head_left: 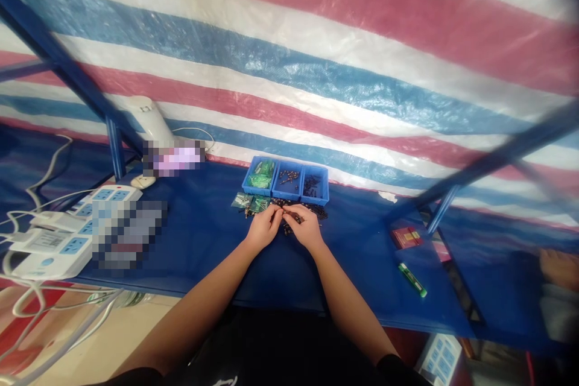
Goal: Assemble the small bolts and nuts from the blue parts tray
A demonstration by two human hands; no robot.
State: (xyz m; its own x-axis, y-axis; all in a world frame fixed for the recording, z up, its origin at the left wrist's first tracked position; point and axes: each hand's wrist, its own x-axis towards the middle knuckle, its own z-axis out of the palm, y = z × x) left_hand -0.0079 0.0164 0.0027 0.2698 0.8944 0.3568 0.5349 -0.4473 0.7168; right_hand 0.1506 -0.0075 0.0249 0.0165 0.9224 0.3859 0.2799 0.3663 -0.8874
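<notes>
My left hand [265,228] and my right hand [304,226] meet over the blue table, fingertips pinched together. Whatever they pinch is too small to make out. Around and beyond the fingers lies a pile of small dark and brass-coloured parts [319,211]. Just behind stand three blue bins: the left bin [245,184] holds green-tinted packets [261,175], the middle bin [288,195] some brass-coloured parts [289,177], the right bin [315,199] small black pieces [312,183]. Small clear packets [242,199] lie in front of the left bin.
On the left sit a white power strip [76,247] with cables and a white cylinder [151,123]. To the right lie a red box [407,237] and a green tube [412,280]. Blue frame bars [115,148] rise at both sides. Another person's hand [561,268] shows far right.
</notes>
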